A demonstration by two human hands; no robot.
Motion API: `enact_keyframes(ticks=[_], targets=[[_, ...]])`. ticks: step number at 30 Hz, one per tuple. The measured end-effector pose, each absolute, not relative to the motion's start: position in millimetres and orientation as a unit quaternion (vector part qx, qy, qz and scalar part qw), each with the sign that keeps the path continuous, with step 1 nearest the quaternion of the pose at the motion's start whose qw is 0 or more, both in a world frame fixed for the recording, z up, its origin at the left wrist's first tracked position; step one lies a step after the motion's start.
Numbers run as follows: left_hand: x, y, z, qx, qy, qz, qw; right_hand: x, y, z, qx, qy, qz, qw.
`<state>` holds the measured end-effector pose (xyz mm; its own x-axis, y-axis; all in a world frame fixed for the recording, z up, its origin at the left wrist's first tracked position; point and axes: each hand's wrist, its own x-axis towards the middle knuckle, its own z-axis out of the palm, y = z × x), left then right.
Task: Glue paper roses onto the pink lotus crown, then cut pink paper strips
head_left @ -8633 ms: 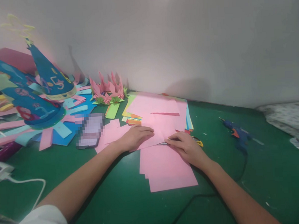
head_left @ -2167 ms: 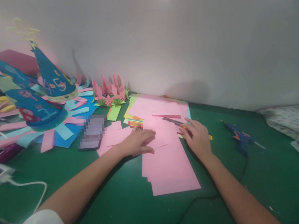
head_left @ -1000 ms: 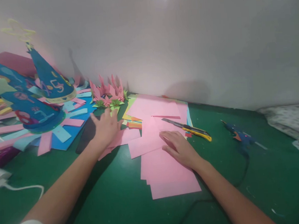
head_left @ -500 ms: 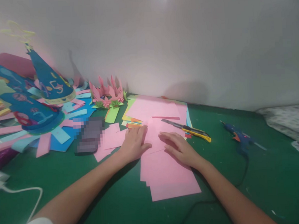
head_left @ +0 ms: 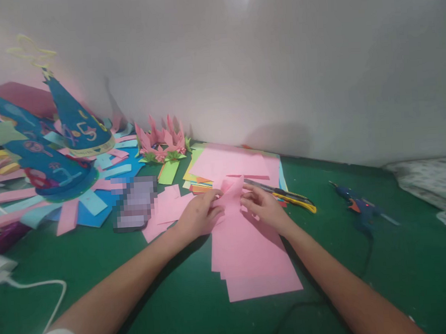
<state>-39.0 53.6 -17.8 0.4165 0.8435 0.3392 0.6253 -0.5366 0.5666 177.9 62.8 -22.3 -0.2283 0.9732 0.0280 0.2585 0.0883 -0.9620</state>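
A small piece of pink paper (head_left: 232,187), partly folded with its right corner standing up, is between my two hands over several larger pink sheets (head_left: 253,261). My left hand (head_left: 201,211) has its curled fingers on the folded piece's left edge. From the other side, my right hand (head_left: 265,207) pinches its right edge near the raised corner. My fingers hide parts of both edges. Just behind my right hand lies a yellow and black utility knife (head_left: 293,200). Loose pink pieces (head_left: 169,210) lie to the left of my left hand.
A phone (head_left: 136,202) and a pink paper crown (head_left: 163,140) are to the left, with blue cone hats (head_left: 78,118) beyond. Coloured sheets (head_left: 234,161) lie by the wall. At right is a blue glue gun (head_left: 353,199) with a dark cord on the green table (head_left: 171,311).
The pink piece that lay flatter under my hands is now folded over, with one corner raised. My fingers have curled in around its edges. The phone's screen looks brighter.
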Motion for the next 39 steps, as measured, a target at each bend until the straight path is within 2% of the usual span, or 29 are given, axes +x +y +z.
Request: enact_keyframes(ticks=[4, 7, 11, 15, 18, 21, 23, 26, 29, 35, 39], targets=[[-45, 57, -18, 0.819, 0.45, 0.326, 0.147, 173, 67, -17, -0.506, -0.598, 0.457, 0.421], [-55, 64, -12, 0.808, 0.477, 0.32, 0.134, 184, 70, -12, -0.526, -0.529, 0.449, 0.491], [-71, 71, 2, 0.803, 0.536, 0.226, 0.127, 203, 77, -9, -0.537, -0.456, 0.403, 0.585], [-80, 70, 18, 0.797, 0.592, 0.084, 0.09, 209, 80, -10, -0.531, -0.445, 0.387, 0.609], [-83, 65, 24, 0.786, 0.615, 0.002, 0.065, 207, 79, -12, -0.54, -0.471, 0.398, 0.573], [-82, 64, 24, 0.792, 0.61, -0.011, 0.021, 204, 74, -15, -0.551, -0.538, 0.366, 0.524], [-79, 64, 21, 0.806, 0.592, 0.02, -0.001, 201, 71, -16, -0.549, -0.625, 0.292, 0.473], [-71, 64, 15, 0.833, 0.542, 0.106, -0.001, 197, 68, -17, -0.502, -0.779, 0.139, 0.35], [-58, 60, 7, 0.858, 0.486, 0.165, 0.014, 194, 66, -17, -0.452, -0.852, 0.058, 0.257], [-35, 50, -8, 0.873, 0.439, 0.196, 0.085, 194, 67, -20, -0.47, -0.851, 0.057, 0.229], [-32, 48, -15, 0.862, 0.449, 0.195, 0.131, 191, 64, -21, -0.468, -0.842, 0.086, 0.256]])
